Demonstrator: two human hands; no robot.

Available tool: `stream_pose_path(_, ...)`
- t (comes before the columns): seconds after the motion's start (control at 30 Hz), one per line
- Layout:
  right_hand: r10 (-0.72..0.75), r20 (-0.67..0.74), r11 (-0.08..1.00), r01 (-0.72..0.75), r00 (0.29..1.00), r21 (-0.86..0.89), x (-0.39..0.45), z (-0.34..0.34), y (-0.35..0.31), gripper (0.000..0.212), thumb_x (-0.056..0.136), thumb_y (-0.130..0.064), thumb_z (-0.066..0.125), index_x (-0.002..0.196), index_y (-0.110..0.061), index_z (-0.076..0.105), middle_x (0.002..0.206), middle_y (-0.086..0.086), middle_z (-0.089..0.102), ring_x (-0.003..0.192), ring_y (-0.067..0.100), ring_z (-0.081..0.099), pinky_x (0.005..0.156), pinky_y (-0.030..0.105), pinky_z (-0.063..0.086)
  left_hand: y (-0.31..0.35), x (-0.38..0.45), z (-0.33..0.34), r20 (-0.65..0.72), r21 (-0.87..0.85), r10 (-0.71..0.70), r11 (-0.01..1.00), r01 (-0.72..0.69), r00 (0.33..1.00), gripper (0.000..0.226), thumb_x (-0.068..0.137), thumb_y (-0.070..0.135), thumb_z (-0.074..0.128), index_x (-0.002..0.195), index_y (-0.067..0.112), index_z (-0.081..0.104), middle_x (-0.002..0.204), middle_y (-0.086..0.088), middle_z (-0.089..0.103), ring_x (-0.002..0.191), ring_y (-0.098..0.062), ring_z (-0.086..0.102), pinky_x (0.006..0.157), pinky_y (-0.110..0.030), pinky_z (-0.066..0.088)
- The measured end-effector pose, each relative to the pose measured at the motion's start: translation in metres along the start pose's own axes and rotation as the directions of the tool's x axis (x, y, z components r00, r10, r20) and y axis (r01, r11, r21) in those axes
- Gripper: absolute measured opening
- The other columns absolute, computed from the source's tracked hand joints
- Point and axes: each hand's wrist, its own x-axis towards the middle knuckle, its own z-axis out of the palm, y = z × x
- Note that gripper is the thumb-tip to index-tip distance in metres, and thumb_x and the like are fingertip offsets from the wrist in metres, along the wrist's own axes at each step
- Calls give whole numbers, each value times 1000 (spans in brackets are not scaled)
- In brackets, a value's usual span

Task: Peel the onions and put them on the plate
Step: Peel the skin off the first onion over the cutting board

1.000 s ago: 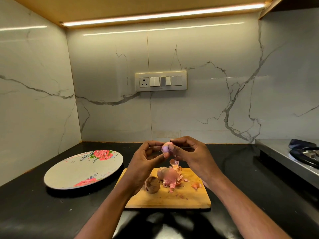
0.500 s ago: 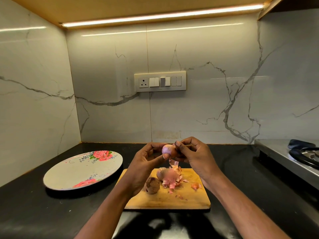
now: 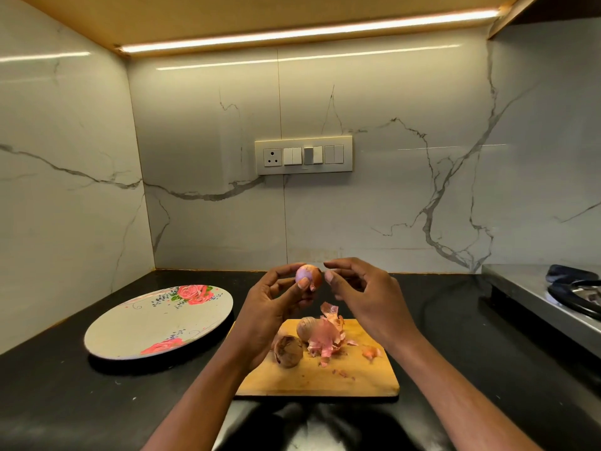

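My left hand holds a small, partly peeled pink onion between thumb and fingertips, raised above the wooden cutting board. My right hand hovers just right of the onion, fingers loosely curled, thumb and forefinger close to its skin but holding nothing I can see. Two unpeeled onions lie on the board beside a pile of pink peels. The flowered plate sits to the left with nothing on it.
The black countertop meets marble walls at the back and left. A steel stove with a burner stands at the right edge. A switch panel is on the back wall.
My right hand has come off the onion and drawn slightly to the right. The onion in my left hand has turned, showing more brown skin on its right side.
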Motion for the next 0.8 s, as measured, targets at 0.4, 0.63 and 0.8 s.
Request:
stream_pose_path(0.4, 37, 87, 996, -44, 996, 72, -5, 4, -3, 34, 84, -33, 78, 117, -28, 70, 94, -8, 76, 86, 4, 72, 78, 25, 61, -6, 2, -2, -20, 86, 42, 996, -40, 999, 40, 80, 28, 75, 118, 22, 67, 120, -1, 70, 113, -17, 68, 90, -32, 58)
stream_pose_path(0.63, 124, 108, 979, -140, 986, 150, -4, 4, -1, 38, 83, -21, 80, 118, -20, 64, 86, -3, 78, 74, 10, 75, 77, 35, 63, -7, 4, -3, -21, 94, 40, 995, -38, 999, 40, 78, 30, 75, 115, 17, 67, 121, -5, 69, 113, -20, 68, 91, -33, 58)
stream_pose_path(0.8, 115, 114, 985, -128, 987, 113, -2, 4, 1, 36, 86, -23, 78, 116, -23, 60, 89, -4, 78, 78, 7, 75, 76, 29, 62, -5, 3, -3, -15, 109, 32, 994, -30, 999, 42, 78, 32, 73, 117, 18, 65, 121, -6, 68, 111, -21, 69, 89, -31, 59)
